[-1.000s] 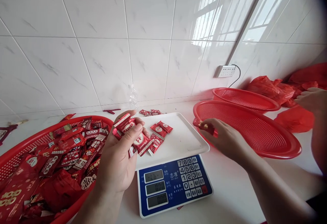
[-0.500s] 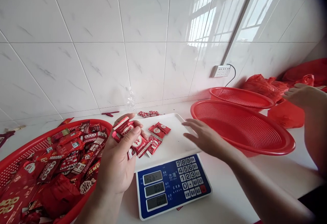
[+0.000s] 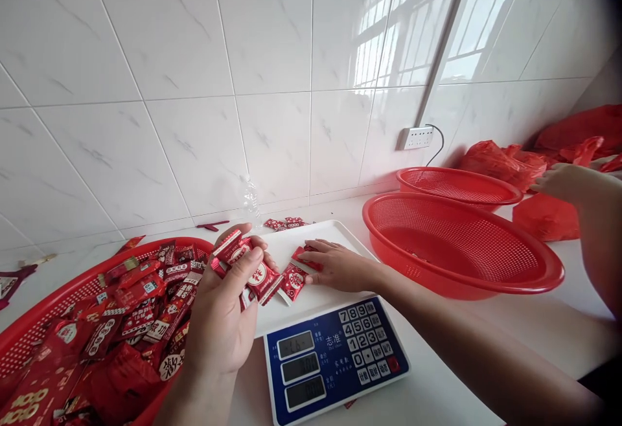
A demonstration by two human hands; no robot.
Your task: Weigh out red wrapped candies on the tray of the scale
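My left hand [image 3: 228, 309] is closed around several red wrapped sweets [image 3: 260, 277], its thumb pressing on top, above the left part of the white scale tray [image 3: 335, 232]. My right hand [image 3: 345, 264] reaches over the tray with fingers stretched out and apart. Its fingertips and thumb touch the red wrapped sweets [image 3: 293, 281] lying there and partly cover them. In front of the tray is the scale's blue panel [image 3: 335, 361], with keys and three small displays. At the left, a red basket [image 3: 29, 303] is heaped with red packets and sweets.
Two red perforated baskets [image 3: 466, 283] stand on the right. Red plastic bags [image 3: 505, 164] lie beyond them, with another person's hand [image 3: 568, 183] nearby. A clear bottle [image 3: 251, 202] and some small packets [image 3: 286, 223] sit by the tiled wall, below a power socket [image 3: 416, 137].
My right hand has moved left from the tray's right edge onto the sweets there. My left hand keeps its hold on the sweets. The view has shifted slightly.
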